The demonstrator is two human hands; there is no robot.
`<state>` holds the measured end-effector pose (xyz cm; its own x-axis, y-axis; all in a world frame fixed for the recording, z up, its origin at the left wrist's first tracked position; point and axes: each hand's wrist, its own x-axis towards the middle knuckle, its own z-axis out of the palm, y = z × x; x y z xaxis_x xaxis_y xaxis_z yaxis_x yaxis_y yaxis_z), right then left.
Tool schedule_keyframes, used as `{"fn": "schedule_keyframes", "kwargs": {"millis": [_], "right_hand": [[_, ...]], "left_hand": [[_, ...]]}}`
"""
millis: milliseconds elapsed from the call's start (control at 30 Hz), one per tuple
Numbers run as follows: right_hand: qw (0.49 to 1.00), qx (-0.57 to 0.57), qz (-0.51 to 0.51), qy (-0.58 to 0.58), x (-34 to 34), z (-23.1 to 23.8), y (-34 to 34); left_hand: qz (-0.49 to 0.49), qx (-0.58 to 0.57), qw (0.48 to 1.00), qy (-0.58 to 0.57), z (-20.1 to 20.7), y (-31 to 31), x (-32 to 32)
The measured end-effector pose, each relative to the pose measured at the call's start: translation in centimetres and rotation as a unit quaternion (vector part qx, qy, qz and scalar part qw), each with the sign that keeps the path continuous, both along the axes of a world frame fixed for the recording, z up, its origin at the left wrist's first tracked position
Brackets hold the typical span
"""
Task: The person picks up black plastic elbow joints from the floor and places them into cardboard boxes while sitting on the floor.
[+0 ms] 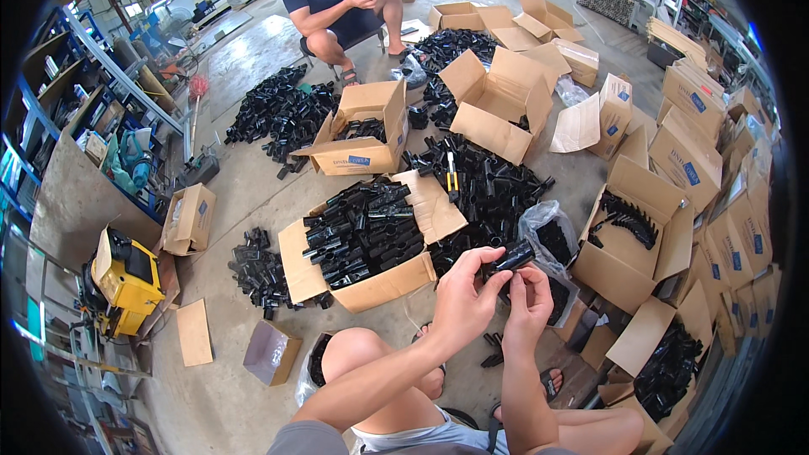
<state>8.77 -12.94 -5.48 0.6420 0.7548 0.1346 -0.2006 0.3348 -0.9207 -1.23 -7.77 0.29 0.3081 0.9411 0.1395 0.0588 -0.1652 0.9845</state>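
Observation:
Above my knees, my left hand (465, 297) grips a short, shiny black tubular part (513, 256), its thumb and fingers wrapped round one end. Against the part's underside, the fingertips of my right hand (527, 297) pinch together; whatever small piece they may hold is hidden. Just beyond my hands spreads a heap of similar black parts (497, 194), with a yellow-and-black handled tool (452, 175) lying on it. To the left, an open cardboard box (383, 282) is packed with rows of black parts. Beside my right hand sits a clear plastic bag (548, 217) of small black pieces.
A seated co-worker (333, 4) handles a small black part beyond more heaps (282, 109). Open boxes (628, 240) stand at the right, before stacked cartons (731, 244). A yellow machine (133, 282) and shelving (50, 84) line the left. A small open box (271, 358) sits near my knee.

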Motion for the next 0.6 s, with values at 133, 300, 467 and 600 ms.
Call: {"fn": "schedule_keyframes", "kwargs": {"millis": [133, 300, 467, 600], "right_hand": [[0.998, 0.026, -0.044, -0.022, -0.3, 0.7, 0.1], [0.999, -0.031, -0.008, -0.044, -0.4, 0.4, 0.0], [0.999, -0.006, -0.033, -0.026, -0.1, 0.4, -0.8], [0.954, 0.072, 0.165, 0.239, 0.2, -0.4, -1.7]], "left_hand": [[-0.01, 0.02, 1.0, -0.019, 0.2, -0.3, 0.3], [0.014, 0.03, 0.999, 0.026, 0.3, -0.3, -0.3], [-0.027, 0.064, 0.997, 0.025, 0.6, -0.5, 0.1], [-0.009, 0.177, 0.98, 0.093, 1.9, -0.8, -0.8]]}}
